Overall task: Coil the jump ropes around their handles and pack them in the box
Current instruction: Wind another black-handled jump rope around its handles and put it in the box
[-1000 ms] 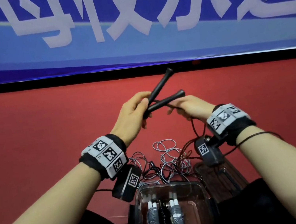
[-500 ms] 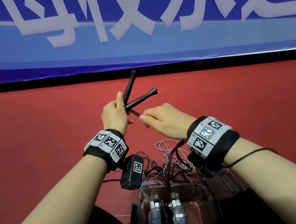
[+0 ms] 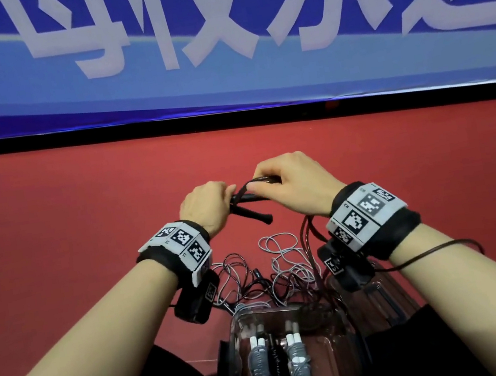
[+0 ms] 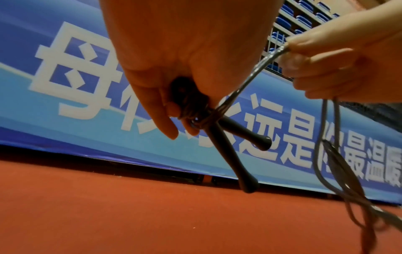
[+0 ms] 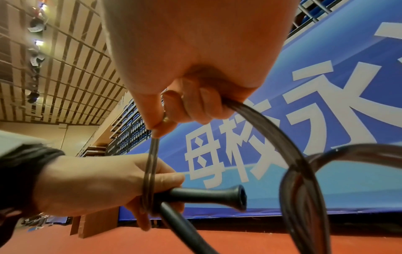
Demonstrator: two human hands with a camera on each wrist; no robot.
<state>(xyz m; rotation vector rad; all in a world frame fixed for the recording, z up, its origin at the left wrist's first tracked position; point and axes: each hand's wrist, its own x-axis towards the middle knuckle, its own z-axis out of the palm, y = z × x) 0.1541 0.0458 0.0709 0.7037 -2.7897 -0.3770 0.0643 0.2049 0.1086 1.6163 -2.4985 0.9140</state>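
My left hand [image 3: 207,205] grips two black jump-rope handles [image 4: 239,137] that cross each other, their flared ends [image 5: 238,197] pointing away from it. A dark doubled rope [image 4: 256,72] is wound a few turns round the handles where they cross. My right hand [image 3: 291,183] pinches that rope [image 5: 152,154] between thumb and fingers and holds it taut just right of the left hand. The rope's slack [image 5: 291,165] hangs from the right hand toward the floor. A clear plastic box [image 3: 238,327] below my wrists holds coiled grey ropes with white-tipped handles [image 3: 297,354].
Loose grey and dark ropes [image 3: 282,256] lie tangled on the red floor [image 3: 69,230] just beyond the box. A blue banner with white characters [image 3: 217,31] runs along the floor's far edge. A dark clear lid [image 3: 378,294] lies right of the box.
Both hands have come down and nearer to me. The handles, which pointed up and away, now point down and toward me. My right hand has swung over the handles with the rope.
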